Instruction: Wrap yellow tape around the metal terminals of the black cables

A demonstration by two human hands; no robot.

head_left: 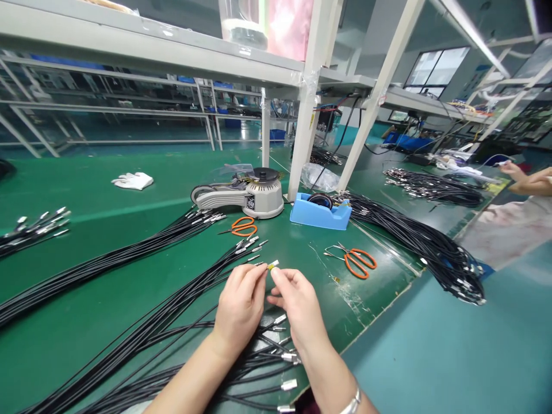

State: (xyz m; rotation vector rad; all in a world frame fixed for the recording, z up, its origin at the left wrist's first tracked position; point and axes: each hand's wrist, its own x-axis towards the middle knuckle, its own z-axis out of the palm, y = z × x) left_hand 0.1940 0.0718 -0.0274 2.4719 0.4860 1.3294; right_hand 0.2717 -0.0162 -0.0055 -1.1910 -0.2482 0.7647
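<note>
Near the middle of the green table, my left hand is closed in a pinch on a thin cable end. Attached there is a small connector with a yellow band, which the thumb and finger of my right hand touch from the right. The other fingers of my right hand are curled. A bundle of black cables with metal ends lies to the left of my hands. More black cables with silver connectors pass beneath my wrists.
Orange-handled scissors lie right of my hands, a second pair ahead. Behind are a grey tape machine, a blue tape dispenser, shelf posts and a white glove. Another person's arm shows at far right.
</note>
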